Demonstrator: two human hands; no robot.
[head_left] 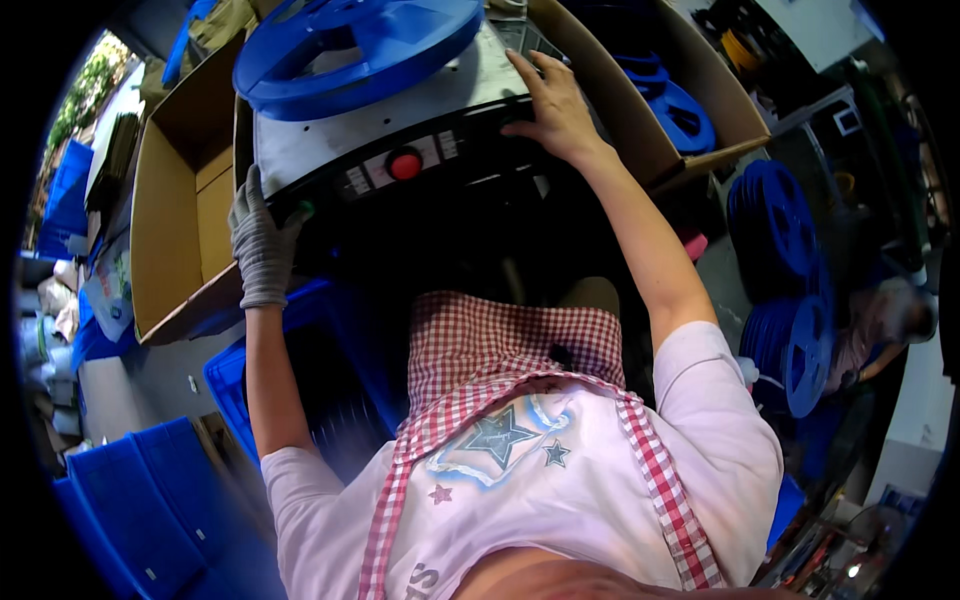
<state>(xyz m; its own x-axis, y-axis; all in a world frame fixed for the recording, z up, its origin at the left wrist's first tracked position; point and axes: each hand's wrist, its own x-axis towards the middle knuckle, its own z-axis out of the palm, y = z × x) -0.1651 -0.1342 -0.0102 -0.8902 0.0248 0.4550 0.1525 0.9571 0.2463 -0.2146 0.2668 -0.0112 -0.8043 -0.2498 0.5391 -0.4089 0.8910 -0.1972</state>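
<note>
A metal-topped machine (478, 82) with a black front panel stands in front of me. On its top sits a large blue plastic reel (400, 62), cut off by the upper edge of the picture. A round red button (404, 165) marks the middle of the panel. In a grey glove, my left hand (262, 248) rests at the machine's left front corner, fingers stretched up along the side and thumb by a green button (305, 209). My bare right hand (556, 112) lies spread at the right front corner, its thumb against the front edge. Neither hand grips anything.
Left of the machine stands a cardboard box (165, 235); another box (650, 130) at right holds blue reels (682, 118). A blue bin (232, 372) sits below my left arm. Stacks of blue reels (775, 215) stand far right, near another person (880, 320).
</note>
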